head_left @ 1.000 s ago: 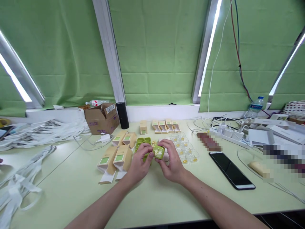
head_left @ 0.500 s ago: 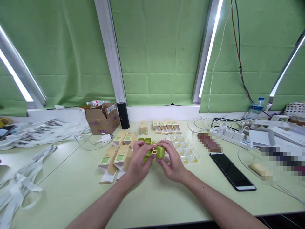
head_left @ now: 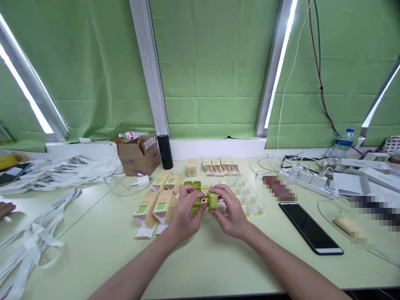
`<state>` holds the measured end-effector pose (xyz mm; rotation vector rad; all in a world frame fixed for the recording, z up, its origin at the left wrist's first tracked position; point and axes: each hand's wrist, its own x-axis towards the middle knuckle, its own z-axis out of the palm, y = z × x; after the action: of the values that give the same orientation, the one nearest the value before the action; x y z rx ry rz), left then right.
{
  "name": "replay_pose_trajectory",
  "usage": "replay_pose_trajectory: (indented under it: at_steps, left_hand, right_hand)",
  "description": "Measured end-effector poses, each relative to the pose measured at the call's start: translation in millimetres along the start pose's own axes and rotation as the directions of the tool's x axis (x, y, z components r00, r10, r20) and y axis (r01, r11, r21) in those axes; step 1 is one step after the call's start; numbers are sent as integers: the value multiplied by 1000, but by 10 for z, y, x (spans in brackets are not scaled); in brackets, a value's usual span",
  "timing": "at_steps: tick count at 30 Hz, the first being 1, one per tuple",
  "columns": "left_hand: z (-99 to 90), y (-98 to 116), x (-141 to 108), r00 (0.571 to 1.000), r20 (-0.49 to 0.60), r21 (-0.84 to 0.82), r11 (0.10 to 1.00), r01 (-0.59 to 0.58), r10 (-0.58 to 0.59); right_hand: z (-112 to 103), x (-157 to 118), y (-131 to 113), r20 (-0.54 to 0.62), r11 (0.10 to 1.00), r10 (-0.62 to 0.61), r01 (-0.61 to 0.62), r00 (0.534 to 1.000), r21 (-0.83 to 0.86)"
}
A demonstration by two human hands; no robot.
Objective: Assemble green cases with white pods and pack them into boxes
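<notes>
Between my hands, above the table, is a small glossy green case (head_left: 213,201), rounded like an earbud case. My right hand (head_left: 233,214) grips it by its right side. The fingers of my left hand (head_left: 186,212) pinch a cream clip loop (head_left: 204,201) at the case's left side. Just behind my hands lie more green cases (head_left: 196,183) and small cream clips (head_left: 205,187), partly hidden by my fingers. A white rounded object (head_left: 221,206) shows beneath my right hand. Clear plastic cases (head_left: 258,207) with yellow bits sit to its right.
Open kraft boxes (head_left: 146,208) stand left of my hands, and several more (head_left: 216,166) at the back. A phone (head_left: 309,227) lies right. White straps (head_left: 34,239), a cardboard carton (head_left: 139,156), a black cylinder (head_left: 164,151) and cables (head_left: 300,171) lie about. Another person's hand (head_left: 5,209) shows at far left.
The view has shifted slightly left, so another person's hand shows more at the left edge. The green case has turned a little in my fingers. Both hands keep their hold.
</notes>
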<state>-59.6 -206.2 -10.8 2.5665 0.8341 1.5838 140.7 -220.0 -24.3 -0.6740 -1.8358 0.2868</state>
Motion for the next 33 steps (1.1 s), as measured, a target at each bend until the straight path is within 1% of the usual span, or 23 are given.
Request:
replay_pose_trajectory:
  at_steps: [5,10,16,20,25,28,33]
  left_hand:
    - [-34,57,28,997,23,-54,996,77,-76]
    - [-37,41,15,994,18,-83,990,112,-111]
    - [31,12,-33,985,52,-182,969,169,-162]
    - [72,9,-67,969,81,-292,924,248,-234]
    - [85,27,-74,937,150,-425,835,349,-315]
    - [83,40,-74,919,190,-461,794,395,-347]
    - [79,46,-80,898,224,-460,771,440,-379]
  right_hand:
    - [10,1,-16,-5,999,-6,6,1000,34]
    - [9,7,-5,-18,998,4,-3,1000,63]
    - [-4,-2,0,3,1000,-21,21,1000,5]
    - [1,-1,-5,6,999,-45,45,999,-25]
    - [4,2,-11,24,998,-54,55,998,-28]
    - [-2,2,-15,41,998,-53,54,998,-23]
    - [-17,-1,13,84,999,-50,50,995,8]
